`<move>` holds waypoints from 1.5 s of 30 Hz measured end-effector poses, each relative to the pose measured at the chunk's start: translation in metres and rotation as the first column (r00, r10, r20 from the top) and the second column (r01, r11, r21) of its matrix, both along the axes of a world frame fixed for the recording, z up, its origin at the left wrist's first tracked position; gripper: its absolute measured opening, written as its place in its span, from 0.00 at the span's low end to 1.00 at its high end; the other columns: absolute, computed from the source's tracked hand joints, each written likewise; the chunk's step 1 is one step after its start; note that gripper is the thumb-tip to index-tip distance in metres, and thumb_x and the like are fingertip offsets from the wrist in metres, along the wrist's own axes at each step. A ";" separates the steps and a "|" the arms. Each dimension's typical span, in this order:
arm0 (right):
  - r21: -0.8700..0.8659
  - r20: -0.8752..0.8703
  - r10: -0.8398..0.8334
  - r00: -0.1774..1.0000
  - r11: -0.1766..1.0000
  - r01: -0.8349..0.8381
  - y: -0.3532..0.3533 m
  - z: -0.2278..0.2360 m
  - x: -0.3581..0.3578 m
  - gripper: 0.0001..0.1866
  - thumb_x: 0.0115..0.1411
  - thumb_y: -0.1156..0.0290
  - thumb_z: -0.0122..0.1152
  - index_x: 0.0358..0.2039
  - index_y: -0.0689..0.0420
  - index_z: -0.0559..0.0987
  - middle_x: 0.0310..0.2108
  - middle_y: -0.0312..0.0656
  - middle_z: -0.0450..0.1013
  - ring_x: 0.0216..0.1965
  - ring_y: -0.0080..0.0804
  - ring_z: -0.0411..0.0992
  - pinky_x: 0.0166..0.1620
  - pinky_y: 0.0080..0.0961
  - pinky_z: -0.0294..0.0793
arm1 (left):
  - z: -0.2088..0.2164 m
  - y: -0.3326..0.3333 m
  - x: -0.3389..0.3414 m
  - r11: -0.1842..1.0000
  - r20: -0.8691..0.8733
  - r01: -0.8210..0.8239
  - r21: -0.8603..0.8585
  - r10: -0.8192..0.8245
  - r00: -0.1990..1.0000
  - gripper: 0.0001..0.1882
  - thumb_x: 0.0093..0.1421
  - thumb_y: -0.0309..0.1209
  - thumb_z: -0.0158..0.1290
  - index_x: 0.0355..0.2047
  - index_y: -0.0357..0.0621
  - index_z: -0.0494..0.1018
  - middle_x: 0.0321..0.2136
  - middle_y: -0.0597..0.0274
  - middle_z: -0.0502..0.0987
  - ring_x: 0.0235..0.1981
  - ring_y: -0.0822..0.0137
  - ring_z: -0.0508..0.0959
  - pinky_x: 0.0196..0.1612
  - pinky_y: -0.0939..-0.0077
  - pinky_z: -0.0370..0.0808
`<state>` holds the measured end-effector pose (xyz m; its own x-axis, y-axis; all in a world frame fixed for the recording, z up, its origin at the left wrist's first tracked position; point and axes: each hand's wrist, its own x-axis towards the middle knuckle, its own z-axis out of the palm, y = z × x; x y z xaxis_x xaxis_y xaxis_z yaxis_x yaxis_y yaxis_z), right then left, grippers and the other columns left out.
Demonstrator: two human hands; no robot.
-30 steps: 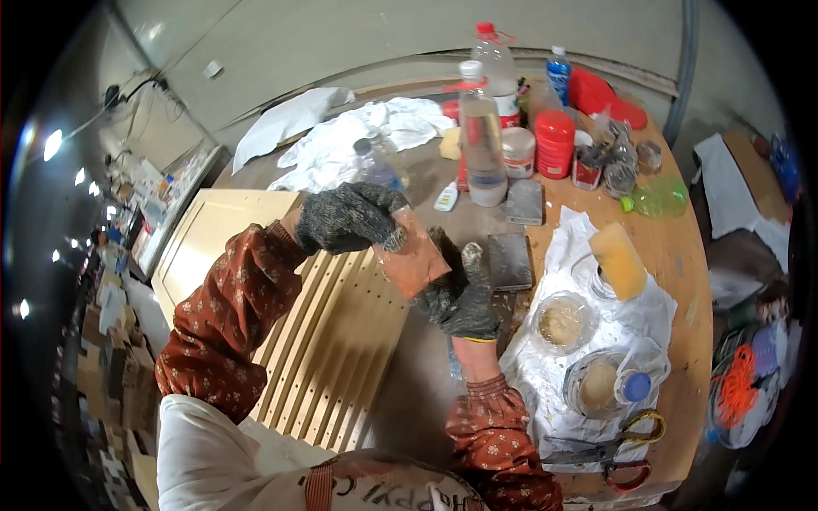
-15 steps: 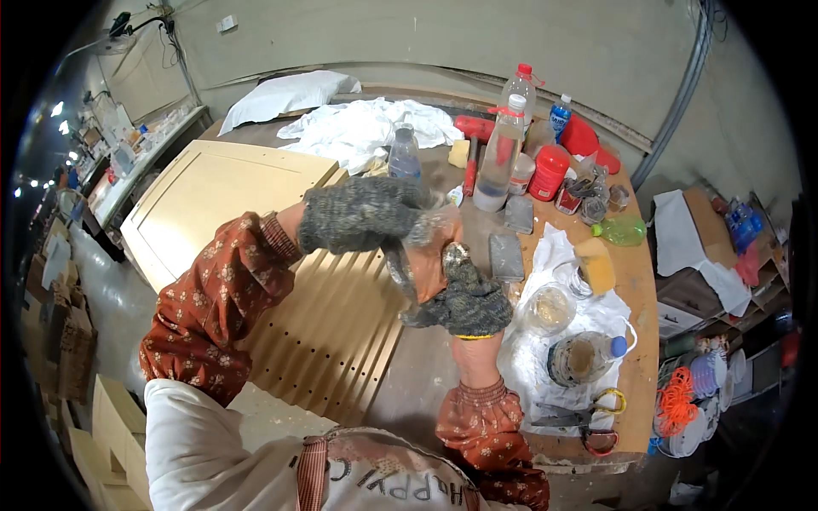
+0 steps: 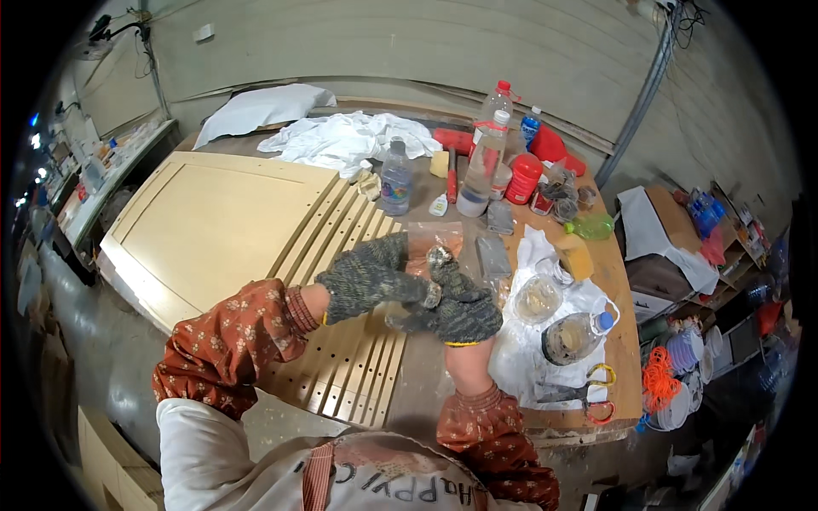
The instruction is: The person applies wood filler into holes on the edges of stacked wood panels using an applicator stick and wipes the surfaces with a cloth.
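Both of my hands wear grey knitted work gloves and meet over the middle of the table. Between and behind them is a clear plastic bag (image 3: 435,234) with something orange-brown inside. My left hand (image 3: 366,277) overlaps the bag's left side, its closed fingers reaching toward the other glove. My right hand (image 3: 464,307) is closed, its pale, worn thumb raised against the bag's near part and its fingers pointing left. The gloves hide the bag's near edge and the exact grip. Left of the bag lie cream slats (image 3: 341,358) with rows of holes.
A cream panel (image 3: 226,226) lies at left. Bottles (image 3: 396,179), a red-handled hammer (image 3: 452,175) and grey blocks (image 3: 492,257) stand or lie beyond my hands. On a white cloth (image 3: 511,366) at right are a cup (image 3: 538,300), a cut bottle (image 3: 573,339) and scissors (image 3: 599,396).
My left hand has come down and nearer to me, beside my right hand. The bag, earlier stretched upright between the gloves, now shows beyond them. The view has shifted slightly.
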<state>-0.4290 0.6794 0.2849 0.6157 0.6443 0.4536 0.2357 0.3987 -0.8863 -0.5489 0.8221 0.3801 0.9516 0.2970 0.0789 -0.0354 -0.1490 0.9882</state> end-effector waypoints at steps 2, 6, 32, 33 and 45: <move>0.065 -0.088 0.025 0.996 0.998 -0.019 -0.004 -0.010 -0.004 0.16 0.57 0.80 0.53 0.48 0.60 0.70 0.44 0.38 0.70 0.42 0.26 0.69 0.46 0.25 0.70 | -0.010 0.003 0.003 0.978 0.013 -0.141 0.154 0.141 0.990 0.27 0.54 0.26 0.56 0.54 0.36 0.63 0.43 0.60 0.74 0.41 0.74 0.73 0.43 0.78 0.72; 0.094 -0.069 -0.035 0.997 0.995 0.042 -0.022 -0.046 0.004 0.19 0.61 0.71 0.49 0.53 0.60 0.66 0.49 0.39 0.67 0.48 0.31 0.66 0.53 0.30 0.66 | 0.032 -0.020 0.003 0.870 -0.160 -0.185 0.457 0.285 0.945 0.24 0.50 0.28 0.61 0.46 0.34 0.69 0.37 0.58 0.77 0.36 0.75 0.74 0.39 0.78 0.73; 0.119 -0.629 0.406 0.663 0.893 -0.433 -0.173 -0.038 0.055 0.22 0.64 0.61 0.44 0.55 0.58 0.63 0.51 0.42 0.66 0.51 0.34 0.65 0.55 0.33 0.63 | -0.042 -0.127 0.106 0.980 -0.148 -0.053 0.189 0.082 0.986 0.28 0.53 0.26 0.58 0.53 0.36 0.63 0.48 0.59 0.72 0.47 0.71 0.72 0.49 0.75 0.70; 0.182 -0.679 0.414 0.606 0.895 -0.407 -0.178 -0.059 0.058 0.21 0.65 0.62 0.43 0.55 0.58 0.64 0.51 0.41 0.66 0.51 0.33 0.65 0.55 0.33 0.64 | -0.043 -0.130 0.112 0.882 -0.146 -0.060 0.467 0.144 0.979 0.26 0.53 0.27 0.59 0.52 0.37 0.66 0.46 0.58 0.74 0.46 0.71 0.73 0.48 0.75 0.70; 0.267 -0.850 0.410 0.332 0.877 -0.399 -0.176 -0.127 0.070 0.20 0.65 0.64 0.42 0.55 0.58 0.64 0.52 0.38 0.66 0.50 0.31 0.65 0.54 0.30 0.65 | -0.071 -0.130 0.123 0.969 -0.046 -0.113 -0.221 0.106 0.993 0.18 0.57 0.21 0.52 0.50 0.36 0.67 0.41 0.57 0.76 0.42 0.67 0.75 0.47 0.74 0.72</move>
